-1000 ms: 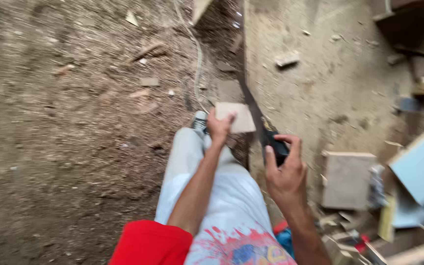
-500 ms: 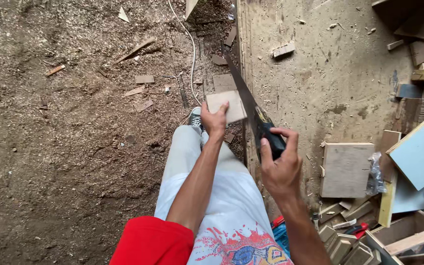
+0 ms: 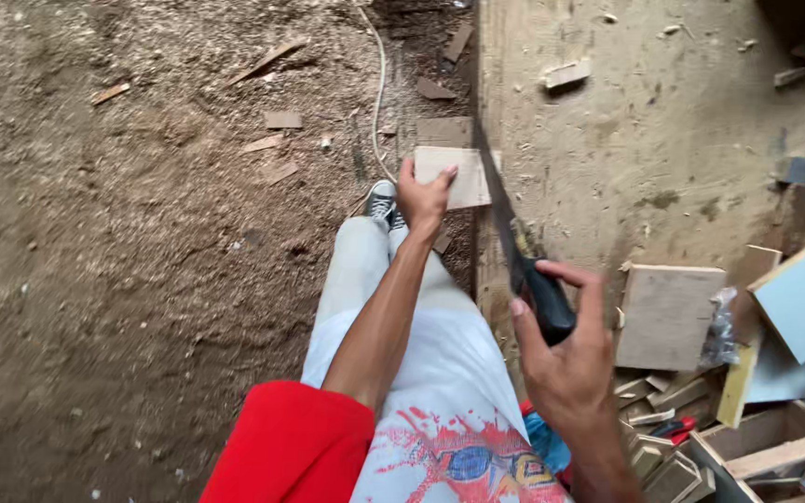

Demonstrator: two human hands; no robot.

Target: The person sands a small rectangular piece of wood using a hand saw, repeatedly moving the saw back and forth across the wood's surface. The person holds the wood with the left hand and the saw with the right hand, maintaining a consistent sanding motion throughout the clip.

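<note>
The left hand (image 3: 424, 194) is closed on the near end of a small wooden board (image 3: 454, 176), which sticks out over the edge of the workbench (image 3: 607, 158), above the sawdust floor (image 3: 123, 279). The right hand (image 3: 566, 363) is wrapped around the black handle of a hand saw (image 3: 514, 251), and its blade lies across the board at the bench edge. Compared with half a second ago, the saw hand has come back toward the body and sits lower, so the blade is drawn through the cut; the cutting seems to be in progress, not finished. A shoe (image 3: 381, 200) stands just under the board.
</note>
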